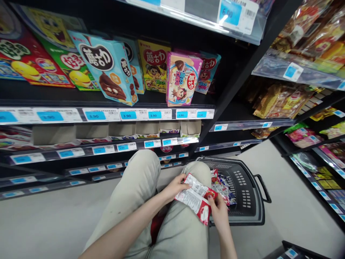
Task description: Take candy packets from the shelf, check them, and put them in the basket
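A red and white snack packet [194, 200] lies over my knee, its printed back turned up. My left hand [174, 187] pinches the upper left edge of the packet, thumb on top. At the packet's right side, my right hand [219, 208] grips the red end between thumb and fingers. Just beyond the hands stands a dark grey shopping basket [244, 187] with its handle out to the right. Several small wrapped snack packets [223, 187] in red, white and blue lie inside it, partly hidden by my knee and the packet.
Shelves with blue price labels [159, 114] rise in front of me. They carry a light blue biscuit box [105, 66], a pink box [182, 79] and other snack boxes. Open display cartons [147, 128] line the shelf below. Bagged foods [283, 100] fill shelves at right. Pale floor [280, 180] surrounds the basket.
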Motion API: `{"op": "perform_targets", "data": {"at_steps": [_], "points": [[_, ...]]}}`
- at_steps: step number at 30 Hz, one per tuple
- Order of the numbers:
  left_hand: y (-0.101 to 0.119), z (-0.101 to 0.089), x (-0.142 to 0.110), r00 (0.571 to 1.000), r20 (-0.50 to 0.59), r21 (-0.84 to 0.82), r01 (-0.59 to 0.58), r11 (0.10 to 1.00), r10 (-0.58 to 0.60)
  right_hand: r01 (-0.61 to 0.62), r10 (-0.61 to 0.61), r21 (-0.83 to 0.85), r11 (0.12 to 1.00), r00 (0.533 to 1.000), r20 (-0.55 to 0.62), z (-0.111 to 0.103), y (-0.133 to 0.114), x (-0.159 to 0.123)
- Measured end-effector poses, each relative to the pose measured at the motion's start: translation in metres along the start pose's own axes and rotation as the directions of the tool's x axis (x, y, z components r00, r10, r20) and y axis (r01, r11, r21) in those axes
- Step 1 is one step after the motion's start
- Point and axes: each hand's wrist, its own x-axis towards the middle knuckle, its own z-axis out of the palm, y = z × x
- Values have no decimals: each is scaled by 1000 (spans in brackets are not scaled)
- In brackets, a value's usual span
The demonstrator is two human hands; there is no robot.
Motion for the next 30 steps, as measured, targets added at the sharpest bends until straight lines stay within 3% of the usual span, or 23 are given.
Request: {"op": "perform_targets", "data": {"at_steps": [6,10,17,21,24,27,30], "points": [[11,4,-7,993,110,-31,-45,999,48,-106,40,444,890,987,156,-10,-19,-10],[11,7,-8,985,115,-91,-120,989,130,-145,126,566,811,989,72,-6,-20,-13],[13,8,-14,986,125,-43,-106,993,110,-183,261,648,739,965,-25,9,-37,-12],[17,10,-17,985,169,69,-32,997,20,-303,337,663,685,938,81,8,-37,-12],[19,11,-17,989,146,118,-16,993,-1,-353,311,669,654,932,188,6,-34,-13],[24,7,-18,985,172,167,-13,986,-17,-325,242,639,697,946,216,1,-30,-13],[32,1,-19,963,268,229,-32,973,-32,-330,245,559,761,943,223,-6,-23,-11]]}}
